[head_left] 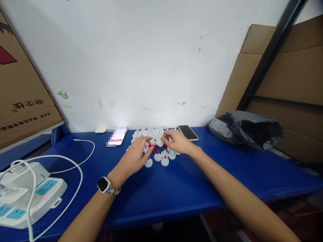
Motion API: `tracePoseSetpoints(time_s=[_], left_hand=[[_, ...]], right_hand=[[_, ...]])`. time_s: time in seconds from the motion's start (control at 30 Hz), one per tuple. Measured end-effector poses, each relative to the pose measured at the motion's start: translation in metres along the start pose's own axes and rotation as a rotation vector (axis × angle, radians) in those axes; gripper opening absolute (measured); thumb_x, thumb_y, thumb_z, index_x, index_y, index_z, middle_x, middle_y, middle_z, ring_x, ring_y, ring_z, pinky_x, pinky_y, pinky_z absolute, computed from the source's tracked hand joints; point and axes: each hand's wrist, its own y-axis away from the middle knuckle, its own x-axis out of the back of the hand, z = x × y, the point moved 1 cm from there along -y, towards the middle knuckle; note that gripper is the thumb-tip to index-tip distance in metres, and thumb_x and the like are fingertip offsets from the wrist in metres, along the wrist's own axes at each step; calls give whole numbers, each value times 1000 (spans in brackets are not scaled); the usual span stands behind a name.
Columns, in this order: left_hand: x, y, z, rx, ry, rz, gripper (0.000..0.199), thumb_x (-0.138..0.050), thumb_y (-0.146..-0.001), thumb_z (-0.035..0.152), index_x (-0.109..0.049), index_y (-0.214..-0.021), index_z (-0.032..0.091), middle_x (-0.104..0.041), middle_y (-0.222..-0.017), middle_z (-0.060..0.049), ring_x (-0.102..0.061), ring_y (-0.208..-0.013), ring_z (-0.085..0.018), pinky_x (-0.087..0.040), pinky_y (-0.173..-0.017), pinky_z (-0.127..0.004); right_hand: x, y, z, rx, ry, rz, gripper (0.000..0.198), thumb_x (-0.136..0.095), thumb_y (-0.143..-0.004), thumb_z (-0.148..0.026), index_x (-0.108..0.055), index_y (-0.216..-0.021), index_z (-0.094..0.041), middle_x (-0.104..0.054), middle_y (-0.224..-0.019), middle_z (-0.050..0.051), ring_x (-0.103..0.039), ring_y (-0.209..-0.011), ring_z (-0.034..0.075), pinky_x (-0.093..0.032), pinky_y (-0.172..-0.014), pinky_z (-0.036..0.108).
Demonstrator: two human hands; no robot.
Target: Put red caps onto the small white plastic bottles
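Many white nozzle caps [165, 161] lie in a pile on the blue table, several of them with small red tips. A heap of small red tips [152, 147] sits in the middle of the pile. My left hand [137, 151], wearing a watch on the wrist, is over the left side of the pile, thumb and index finger apart beside the red tips. My right hand [175, 140] pinches a white nozzle cap [159, 142] between thumb and fingers above the heap. Fingers and hands hide part of the pile.
A lit phone [118, 137] lies left of the pile, a dark-screened phone [188, 132] behind right. A grey plastic bag [244, 129] rests at the right. A white power strip [47, 198] with a looping cable occupies the left. The wall [151, 67] bounds the back.
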Motion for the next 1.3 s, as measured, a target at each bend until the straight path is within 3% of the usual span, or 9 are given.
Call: tracePoseSetpoints(time_s=[0.2, 0.43, 0.6, 0.67, 0.83, 1.0, 1.1, 1.3], left_hand=[[5, 1, -2, -3, -15, -34, 25, -39, -98, 37, -55, -109, 22, -59, -108, -7, -53, -103, -23, -43, -92, -41], [5, 1, -2, -10, -11, -29, 25, -37, -98, 36, -57, -105, 22, -59, -104, -6, -52, -100, -22, -43, -91, -41], [5, 1, -4, -16, -11, -27, 24, -38, -98, 36, -57, -101, 22, -59, -102, -5, -53, -98, -22, -41, -94, -41], [6, 1, -3, -9, -5, -25, 23, -39, -98, 36, -57, -101, 22, -59, -102, -5, -53, -99, -22, -41, -95, -41], [4, 1, 1, 3, 35, -14, 27, -43, -96, 40, -54, -115, 23, -59, -110, -6, -53, -103, -23, -43, -92, -40], [1, 2, -1, 31, 37, -44, 30, -38, -98, 41, -52, -117, 23, -59, -106, -7, -55, -100, -24, -44, -88, -41], [3, 4, -7, 71, 26, -53, 30, -31, -100, 40, -52, -110, 21, -58, -101, -7, -55, -96, -23, -44, -87, -41], [6, 7, -10, 105, -28, -87, 29, -37, -97, 43, -47, -110, 19, -55, -104, -9, -54, -99, -25, -46, -84, -42]], right_hand=[[-9, 0, 11, -12, 241, -124, 17, -55, -86, -28, -67, -78, -20, -66, -71, 3, -57, -78, 20, -29, -76, 32], [4, 9, -3, -27, 150, -97, 22, -61, -83, -42, -65, -82, -20, -66, -71, 2, -57, -82, 20, -29, -84, 34], [2, 11, -7, 32, 145, -269, 10, -63, -77, -24, -63, -68, -19, -63, -60, 0, -56, -66, 16, -31, -85, 35], [1, 9, -6, 29, 70, -260, 10, -60, -78, -19, -64, -70, -18, -65, -63, -1, -56, -63, 14, -34, -84, 33], [-1, 3, -13, -16, -333, -23, 14, -58, -84, -27, -66, -81, -16, -67, -73, 2, -57, -69, 14, -41, -69, 27], [-14, -1, -26, 15, -552, 6, 21, -54, -88, -36, -63, -94, -17, -67, -76, 1, -59, -69, 14, -41, -65, 27], [-20, -4, -19, 32, -377, 36, 19, -49, -91, -31, -62, -96, -18, -68, -81, 3, -59, -75, 15, -40, -70, 28], [-29, -16, -6, 131, 237, -132, 16, -61, -84, -33, -66, -83, -19, -68, -83, 5, -54, -90, 22, -28, -83, 37]])
